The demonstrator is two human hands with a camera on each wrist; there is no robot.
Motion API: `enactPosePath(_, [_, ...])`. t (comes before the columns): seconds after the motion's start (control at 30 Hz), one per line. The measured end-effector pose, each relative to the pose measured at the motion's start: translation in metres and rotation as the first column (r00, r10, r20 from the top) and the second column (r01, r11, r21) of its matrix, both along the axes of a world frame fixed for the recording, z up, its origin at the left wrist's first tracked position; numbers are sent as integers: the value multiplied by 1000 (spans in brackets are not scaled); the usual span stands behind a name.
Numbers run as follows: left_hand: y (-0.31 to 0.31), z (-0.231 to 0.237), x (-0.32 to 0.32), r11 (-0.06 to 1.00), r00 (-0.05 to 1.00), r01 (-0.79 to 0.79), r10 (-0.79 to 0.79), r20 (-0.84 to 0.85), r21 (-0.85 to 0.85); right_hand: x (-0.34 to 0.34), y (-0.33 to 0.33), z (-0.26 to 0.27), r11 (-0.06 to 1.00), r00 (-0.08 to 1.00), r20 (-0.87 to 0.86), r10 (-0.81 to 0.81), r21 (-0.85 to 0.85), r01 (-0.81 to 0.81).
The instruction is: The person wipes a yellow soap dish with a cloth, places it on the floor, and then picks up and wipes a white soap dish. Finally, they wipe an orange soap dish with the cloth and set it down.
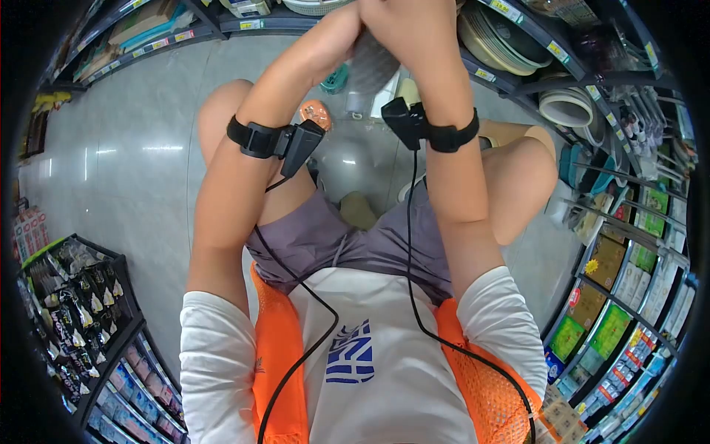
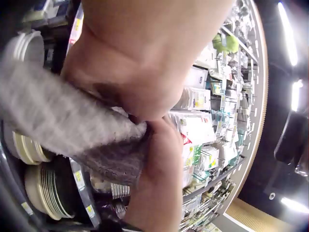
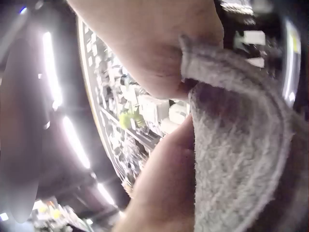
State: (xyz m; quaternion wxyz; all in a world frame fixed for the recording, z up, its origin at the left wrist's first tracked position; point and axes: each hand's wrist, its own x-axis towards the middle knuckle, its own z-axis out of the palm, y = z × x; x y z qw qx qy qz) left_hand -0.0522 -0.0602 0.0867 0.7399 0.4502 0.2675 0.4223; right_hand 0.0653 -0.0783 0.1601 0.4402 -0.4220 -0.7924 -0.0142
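Observation:
A grey, fuzzy cloth hangs between the two raised hands at the top of the head view. My left hand and right hand meet there, both gripping it, with most fingers hidden or cut off by the frame. In the left wrist view the cloth folds out from under the left hand, and the right hand is against it. Up close in the right wrist view, the cloth curves down from beneath the right hand.
Shelves with stacked basins stand ahead and to the right. Packaged goods fill the lower right, and a display rack stands lower left. On the grey floor between the bent legs lie an orange item and a teal item.

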Motion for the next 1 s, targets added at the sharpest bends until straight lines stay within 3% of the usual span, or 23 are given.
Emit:
enactPosePath(0.07, [2,1,-6,988,988,57,-34,154,-145,-6,-9,5,999,999,-15,31,10,-31])
enactPosePath(0.2, [4,-7,-30,980,965,-29,79,250,-197,-19,-25,14,964,968,-65,242,-101,-247])
enactPosePath(0.37, [8,-32,-88,937,902,-250,317,294,-242,-37,-46,24,983,983,-13,181,-32,-181])
enactPosePath(0.47, [9,-50,-121,891,854,-375,440,277,-258,-39,-38,23,969,920,-315,234,154,-194])
enactPosePath(0.53, [7,-56,-135,861,829,-433,496,259,-266,-28,-18,-1,960,752,-597,278,162,-227])
enactPosePath(0.6, [4,-67,-149,836,807,-480,540,239,-266,-20,6,-44,962,551,-821,151,-7,-274])
enactPosePath(0.67, [-3,-76,-159,815,792,-508,569,222,-278,-15,37,-101,911,657,-741,-137,-356,-211])
enactPosePath(0.73, [-16,-84,-167,794,779,-526,593,203,-305,-12,69,-208,791,896,-356,-266,-612,-8])
enactPosePath(0.83, [-33,-100,-180,763,760,-550,626,174,-340,-35,51,-381,684,977,164,-136,-697,212])
enactPosePath(0.9, [-43,-111,-188,741,751,-564,643,146,-365,-55,2,-389,569,957,243,-158,-770,290])
enactPosePath(1.0, [-57,-128,-204,696,726,-596,680,100,-401,-80,-38,-423,544,943,305,-134,-773,327])
